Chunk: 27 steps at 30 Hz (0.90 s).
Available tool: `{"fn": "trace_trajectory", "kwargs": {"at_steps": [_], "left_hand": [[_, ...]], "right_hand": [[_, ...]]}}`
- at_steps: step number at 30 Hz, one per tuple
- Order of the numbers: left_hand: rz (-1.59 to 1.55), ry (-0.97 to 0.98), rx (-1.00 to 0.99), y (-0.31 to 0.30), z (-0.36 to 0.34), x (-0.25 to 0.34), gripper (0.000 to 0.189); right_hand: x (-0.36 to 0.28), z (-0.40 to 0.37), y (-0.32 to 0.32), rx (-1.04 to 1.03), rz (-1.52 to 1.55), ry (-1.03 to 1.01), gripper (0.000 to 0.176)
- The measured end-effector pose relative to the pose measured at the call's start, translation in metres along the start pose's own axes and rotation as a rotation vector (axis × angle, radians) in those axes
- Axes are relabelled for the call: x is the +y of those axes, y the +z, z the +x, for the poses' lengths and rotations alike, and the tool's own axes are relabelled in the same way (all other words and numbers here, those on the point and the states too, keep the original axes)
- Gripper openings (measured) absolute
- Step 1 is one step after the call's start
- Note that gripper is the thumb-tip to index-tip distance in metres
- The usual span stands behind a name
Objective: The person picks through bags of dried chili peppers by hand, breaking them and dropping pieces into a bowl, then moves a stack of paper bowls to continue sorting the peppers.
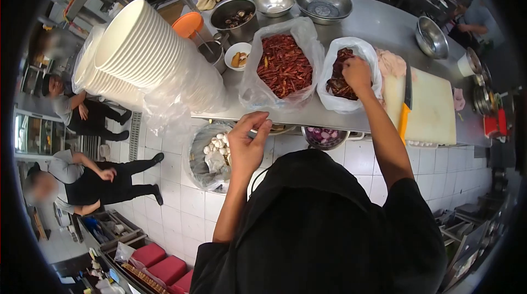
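Note:
My right hand (358,74) reaches into a white plastic bag (374,52) of dark reddish-brown pieces (337,82); its fingertips are hidden among them. In front of the counter edge, my left hand (248,141) is raised with thumb and fingers curved toward each other; whether something small sits between them is too unclear to tell. Beyond the left hand, a clear plastic bag (250,82) full of dried red chilies (285,63) stands on the steel counter (219,96), left of the white bag.
A cutting board (433,107) with a yellow-handled knife (405,113) lies at right. Steel bowls (324,3), a pot (234,19) and stacked white tubs (137,47) stand around. Below are garlic (218,144) and purple onions (324,136). Two people (93,178) stand at left; another person (477,22) is far right.

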<state>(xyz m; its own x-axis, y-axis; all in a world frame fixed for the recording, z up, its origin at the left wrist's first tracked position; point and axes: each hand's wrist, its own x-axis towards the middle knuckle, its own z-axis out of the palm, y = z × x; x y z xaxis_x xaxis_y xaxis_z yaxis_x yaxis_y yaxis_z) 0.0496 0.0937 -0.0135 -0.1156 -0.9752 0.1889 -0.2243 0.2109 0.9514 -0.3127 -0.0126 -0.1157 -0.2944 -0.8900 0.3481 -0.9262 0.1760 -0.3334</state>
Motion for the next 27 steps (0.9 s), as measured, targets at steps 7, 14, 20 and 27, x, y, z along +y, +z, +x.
{"fn": "trace_trajectory", "kwargs": {"at_steps": [7,14,20,27], "left_hand": [[0.155,0.315,-0.054,0.037,0.018,0.021,0.025],[0.217,0.570,-0.106,0.081,0.046,0.020,0.029],[0.136,0.470,-0.151,0.071,0.036,0.012,0.023],[-0.296,-0.099,-0.302,0.053,0.034,0.018,0.013]], "right_hand": [[-0.042,-0.037,-0.107,0.110,0.066,-0.039,0.011],[-0.128,-0.081,-0.144,-0.126,0.385,-0.255,0.008],[-0.139,-0.086,-0.145,-0.260,0.552,-0.253,0.007],[-0.125,-0.077,-0.135,-0.460,0.911,-0.242,0.010]]}}
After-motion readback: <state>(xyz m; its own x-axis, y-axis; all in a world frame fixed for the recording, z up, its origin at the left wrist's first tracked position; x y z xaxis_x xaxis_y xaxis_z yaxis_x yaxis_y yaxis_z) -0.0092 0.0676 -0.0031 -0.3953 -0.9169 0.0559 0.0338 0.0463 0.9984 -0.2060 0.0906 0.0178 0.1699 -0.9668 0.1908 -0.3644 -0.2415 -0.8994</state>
